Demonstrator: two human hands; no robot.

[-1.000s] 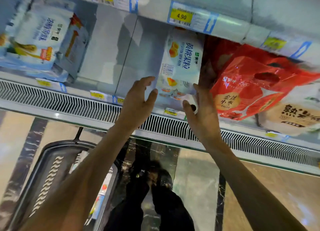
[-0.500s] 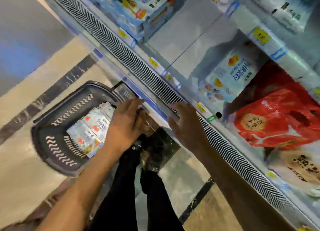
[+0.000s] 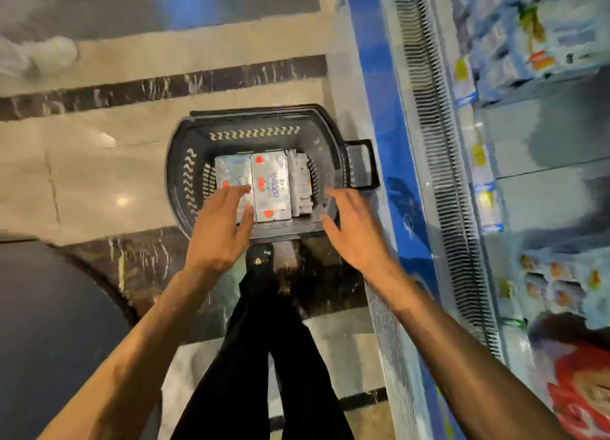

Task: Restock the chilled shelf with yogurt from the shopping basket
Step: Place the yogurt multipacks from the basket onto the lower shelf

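A black shopping basket point(image 3: 193, 162) stands on the floor in front of my feet. Inside it lie three white yogurt packs side by side, the middle yogurt pack point(image 3: 270, 189) printed with strawberries. My left hand point(image 3: 221, 228) reaches over the basket's near rim, fingers spread above the left pack point(image 3: 231, 172); whether it touches is unclear. My right hand point(image 3: 355, 228) hovers open over the basket's near right corner, holding nothing. The chilled shelf point(image 3: 541, 136) runs along the right edge, blurred, with a bare stretch between packs.
A blue strip and a vent grille point(image 3: 439, 175) edge the cooler on the right. Light blue packs point(image 3: 528, 27) sit at the top right, a red bag point(image 3: 581, 396) at the bottom right. The basket's handle point(image 3: 363, 164) points toward the cooler. My dark trouser legs point(image 3: 264, 357) stand below the basket.
Both hands left the shelf and came down to the basket. My view swung from the shelf to the floor, so the basket now lies centred.
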